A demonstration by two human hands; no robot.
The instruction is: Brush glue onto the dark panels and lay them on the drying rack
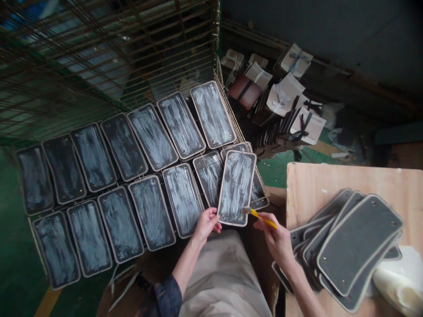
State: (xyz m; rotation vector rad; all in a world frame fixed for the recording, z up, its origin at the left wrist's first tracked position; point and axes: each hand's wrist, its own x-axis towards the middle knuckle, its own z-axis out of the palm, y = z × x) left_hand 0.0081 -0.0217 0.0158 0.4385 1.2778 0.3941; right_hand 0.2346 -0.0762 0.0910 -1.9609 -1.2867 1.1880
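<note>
Head view: wire rack point(229, 100) on the left, wooden table point(324, 180) on the right, a narrow gap between the rack's near right corner and the table's left edge. Two rows of white-streaked panels point(153, 213) fill most of the rack, leaving slim spaces between them. Bare wood along the table's far edge; its left side carries a fanned stack of dark panels point(360, 242), a white container point(399, 277) near it.

Held panel point(237, 189) sits over the rack's near right corner, overlapping panels there; how far it is raised, I cannot tell. Long axis runs away from the person, far end leaning slightly right; the rack panels lean left.

Left hand point(208, 223) pinches its near left corner, thumb and fingers closed. Right hand point(276, 235) grips a yellow-handled brush point(264, 218), bristles at the panel's near right corner, handle pointing right and toward the person.
</note>
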